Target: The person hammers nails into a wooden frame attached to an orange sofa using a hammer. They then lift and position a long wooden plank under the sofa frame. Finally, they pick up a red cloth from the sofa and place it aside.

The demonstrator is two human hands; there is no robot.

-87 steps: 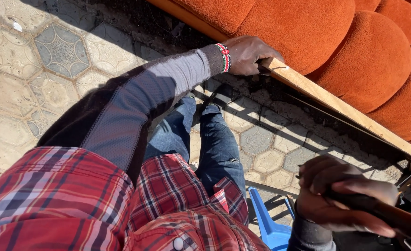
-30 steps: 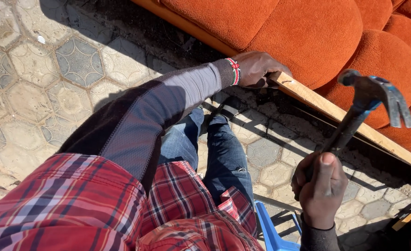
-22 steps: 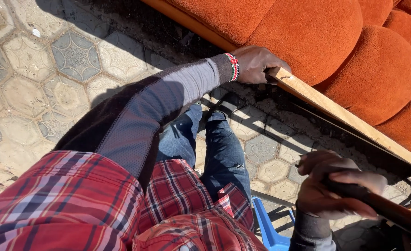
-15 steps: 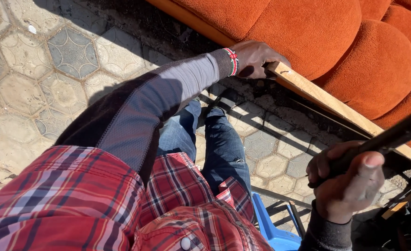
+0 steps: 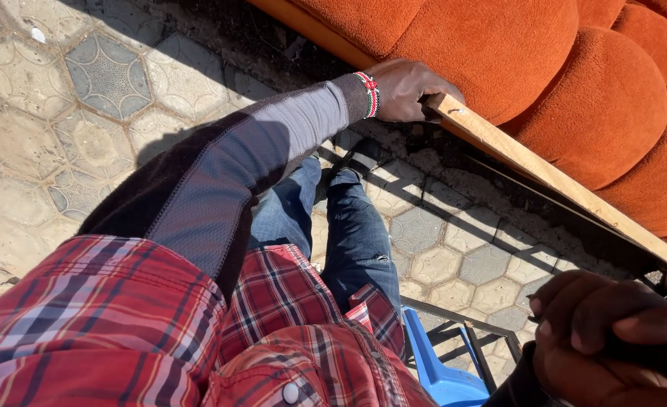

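A single camera sits on the person's head and looks steeply down and forward along the body. Closest to the lens, filling the lower left, is the red plaid shirt (image 5: 122,332), with the jeans-clad legs (image 5: 348,226) below it and the paved floor (image 5: 62,113) of hexagonal tiles farther off. The view faces the orange upholstered sofa (image 5: 544,68), whose wooden frame rail (image 5: 552,177) runs diagonally from the top centre to the right edge. The left hand (image 5: 409,90) lies at mid distance on that rail; the right hand (image 5: 612,347) is very near, cut by the lower right corner. There is no second view to overlap with.
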